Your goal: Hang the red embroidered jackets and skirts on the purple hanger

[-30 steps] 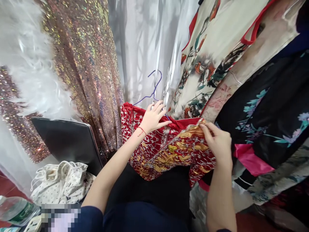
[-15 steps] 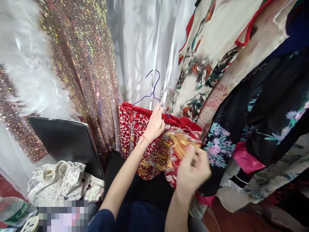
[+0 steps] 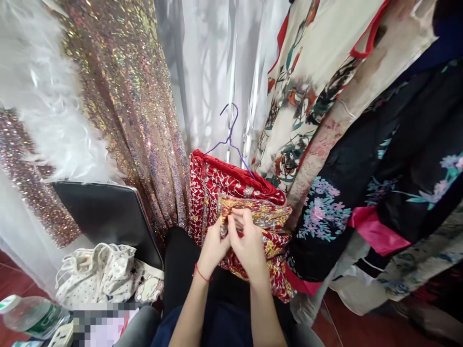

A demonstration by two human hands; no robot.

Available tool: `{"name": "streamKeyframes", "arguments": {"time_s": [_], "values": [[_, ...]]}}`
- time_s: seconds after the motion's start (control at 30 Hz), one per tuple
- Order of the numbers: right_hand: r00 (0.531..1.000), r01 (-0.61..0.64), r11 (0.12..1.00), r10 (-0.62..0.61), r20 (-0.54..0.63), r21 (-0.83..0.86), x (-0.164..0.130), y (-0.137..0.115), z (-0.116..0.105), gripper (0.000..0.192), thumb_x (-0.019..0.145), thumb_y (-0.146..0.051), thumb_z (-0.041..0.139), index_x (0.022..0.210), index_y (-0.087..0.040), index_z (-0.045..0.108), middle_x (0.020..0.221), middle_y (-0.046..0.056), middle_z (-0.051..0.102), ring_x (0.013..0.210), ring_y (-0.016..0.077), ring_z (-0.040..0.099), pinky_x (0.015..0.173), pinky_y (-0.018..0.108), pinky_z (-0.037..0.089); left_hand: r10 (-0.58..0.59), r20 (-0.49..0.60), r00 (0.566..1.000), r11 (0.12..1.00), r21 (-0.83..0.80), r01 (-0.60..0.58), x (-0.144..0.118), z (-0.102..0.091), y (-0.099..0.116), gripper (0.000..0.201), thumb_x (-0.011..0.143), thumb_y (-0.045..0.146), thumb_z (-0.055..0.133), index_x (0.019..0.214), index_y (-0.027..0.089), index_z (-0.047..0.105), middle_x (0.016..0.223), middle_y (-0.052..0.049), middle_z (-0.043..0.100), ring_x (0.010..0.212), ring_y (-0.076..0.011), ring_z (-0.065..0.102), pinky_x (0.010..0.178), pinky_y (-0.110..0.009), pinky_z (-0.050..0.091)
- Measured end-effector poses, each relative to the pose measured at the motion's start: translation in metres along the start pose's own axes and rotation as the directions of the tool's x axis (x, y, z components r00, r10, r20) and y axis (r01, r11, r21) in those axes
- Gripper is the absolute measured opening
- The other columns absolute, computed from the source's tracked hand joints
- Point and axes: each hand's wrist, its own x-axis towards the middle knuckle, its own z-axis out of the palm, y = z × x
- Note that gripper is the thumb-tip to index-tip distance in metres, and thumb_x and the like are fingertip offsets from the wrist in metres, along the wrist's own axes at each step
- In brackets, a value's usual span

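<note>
Red garment (image 3: 231, 193), centre frame: satin-like cloth with a slight sheen, rough with raised gold and silver embroidery, hung on thin purple coated-wire hanger (image 3: 228, 140). Upper left, sequinned fabric (image 3: 123, 96) glittering and scaly beside fluffy white feather trim (image 3: 47, 96); behind, sheer white gauze (image 3: 213, 72). Right side, smooth printed floral cloth (image 3: 398, 159); lower left, clear glossy plastic bottle (image 3: 31, 315) and matt dark case (image 3: 108, 217).

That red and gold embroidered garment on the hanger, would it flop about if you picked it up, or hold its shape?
The red embroidered garment would probably flop: it drapes in folds over the purple wire hanger and bunches where the left hand and right hand pinch it. The dense gold embroidery likely makes it fairly heavy for cloth. It seems unlikely to slip, given that textured surface.
</note>
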Motion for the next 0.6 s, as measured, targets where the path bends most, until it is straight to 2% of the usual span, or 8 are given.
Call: {"name": "streamKeyframes", "arguments": {"time_s": [0.1, 0.17, 0.23, 0.33, 0.4, 0.47, 0.53, 0.6], "values": [[0.977, 0.196, 0.978, -0.201, -0.071, -0.065, -0.001, 0.014, -0.043, 0.011, 0.095, -0.029, 0.055, 0.099, -0.024, 0.064, 0.088, 0.006, 0.073, 0.081, 0.0208, 0.073, 0.079, 0.035, 0.06, -0.029, -0.026, 0.999, 1.0, 0.001, 0.029, -0.003, -0.019, 0.004, 0.023, 0.078, 0.018, 0.052, 0.095, 0.016, 0.068, 0.082, -0.002, 0.07, 0.074, -0.0188, 0.063, 0.073, -0.03, 0.051], [0.932, 0.221, 0.963, -0.254, -0.257, -0.152, 0.001, 0.029, -0.069, 0.014, 0.095, -0.03, 0.056, 0.103, -0.024, 0.064, 0.094, 0.008, 0.071, 0.089, 0.0229, 0.072, 0.083, 0.038, 0.058, -0.006, -0.006, 1.0, 1.0, -0.003, 0.006, -0.011, -0.041, 0.01, 0.026, 0.074, 0.018, 0.054, 0.096, 0.018, 0.07, 0.087, -0.002, 0.071, 0.079, -0.0204, 0.063, 0.076, -0.031, 0.051], [0.924, 0.209, 0.956, -0.262, -0.279, -0.206, 0.005, 0.045, -0.086, 0.03, 0.091, -0.036, 0.061, 0.118, -0.023, 0.06, 0.117, 0.013, 0.067, 0.111, 0.0277, 0.066, 0.097, 0.046, 0.054, 0.011, -0.041, 0.999, 0.999, -0.031, -0.012, -0.02, -0.065, 0.019, 0.027, 0.071, 0.02, 0.058, 0.095, 0.019, 0.069, 0.09, -0.003, 0.071, 0.081, -0.0217, 0.062, 0.075, -0.032, 0.05], [0.984, 0.171, 0.976, -0.162, 0.073, -0.134, 0.012, 0.061, -0.09, 0.063, 0.085, -0.046, 0.069, 0.139, -0.022, 0.048, 0.144, 0.016, 0.054, 0.136, 0.0309, 0.052, 0.114, 0.051, 0.042, 0.026, -0.181, 0.983, 0.989, -0.138, -0.052, -0.03, -0.094, 0.034, 0.028, 0.068, 0.021, 0.06, 0.096, 0.023, 0.063, 0.086, 0.001, 0.063, 0.072, -0.0169, 0.055, 0.066, -0.026, 0.045], [0.926, 0.074, 0.996, -0.052, 0.374, -0.046, 0.013, 0.063, -0.081, 0.08, 0.079, -0.049, 0.076, 0.145, -0.022, 0.041, 0.144, 0.015, 0.056, 0.132, 0.03, 0.056, 0.111, 0.048, 0.045, 0.025, -0.266, 0.964, 0.981, -0.181, -0.075, -0.033, -0.108, 0.043, 0.026, 0.071, 0.022, 0.061, 0.096, 0.025, 0.058, 0.083, 0.003, 0.056, 0.067, -0.0134, 0.049, 0.061, -0.023, 0.04], [0.835, -0.026, 0.999, 0.039, 0.55, -0.031, 0.012, 0.06, -0.072, 0.087, 0.073, -0.05, 0.082, 0.145, -0.021, 0.042, 0.132, 0.013, 0.065, 0.118, 0.0287, 0.065, 0.102, 0.044, 0.052, 0.032, -0.307, 0.951, 0.983, -0.161, -0.085, -0.033, -0.118, 0.05, 0.021, 0.077, 0.026, 0.063, 0.096, 0.025, 0.054, 0.082, 0.003, 0.053, 0.065, -0.0124, 0.045, 0.059, -0.022, 0.038], [0.792, -0.056, 0.995, 0.094, 0.603, -0.081, 0.008, 0.053, -0.069, 0.068, 0.076, -0.051, 0.08, 0.131, -0.02, 0.055, 0.113, 0.008, 0.074, 0.102, 0.0269, 0.07, 0.092, 0.04, 0.055, 0.048, -0.287, 0.957, 0.99, -0.11, -0.083, -0.032, -0.127, 0.055, 0.019, 0.081, 0.031, 0.063, 0.097, 0.024, 0.053, 0.08, 0.002, 0.053, 0.064, -0.0127, 0.045, 0.058, -0.022, 0.038], [0.798, 0.002, 0.986, 0.099, 0.595, -0.166, 0.0, 0.043, -0.073, 0.036, 0.086, -0.053, 0.069, 0.103, -0.021, 0.067, 0.089, 0.004, 0.076, 0.083, 0.024, 0.07, 0.077, 0.035, 0.055, 0.072, -0.218, 0.973, 0.996, -0.037, -0.082, -0.029, -0.137, 0.059, 0.021, 0.082, 0.032, 0.063, 0.099, 0.023, 0.054, 0.075, 0.002, 0.054, 0.06, -0.0127, 0.044, 0.056, -0.022, 0.038]]}}
